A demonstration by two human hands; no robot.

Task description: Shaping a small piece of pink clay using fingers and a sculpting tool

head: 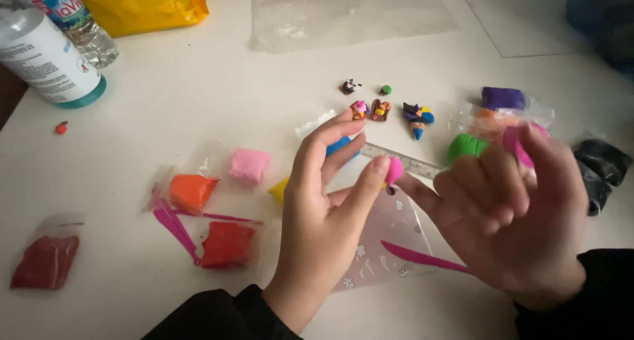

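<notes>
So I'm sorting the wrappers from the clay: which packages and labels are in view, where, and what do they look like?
White bottle: far left corner, cylinder, printed label, teal base.
Clear bottle: behind it, blue-red label.
Yellow bag: top left, crumpled.
Clear sheet: top centre, flat.
Dark red clay bag: lower left, clear pouch.
Orange clay bag: left of centre.
Red clay bag: beside left hand.
Purple clay bag: above right hand.

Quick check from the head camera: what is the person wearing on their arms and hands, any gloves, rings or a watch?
Both arms are in dark, black-looking long sleeves that end at the wrists. The left hand and right hand are bare: no gloves show, and no rings or watch are visible. The right hand is motion-blurred, so small details there cannot be told.
</notes>
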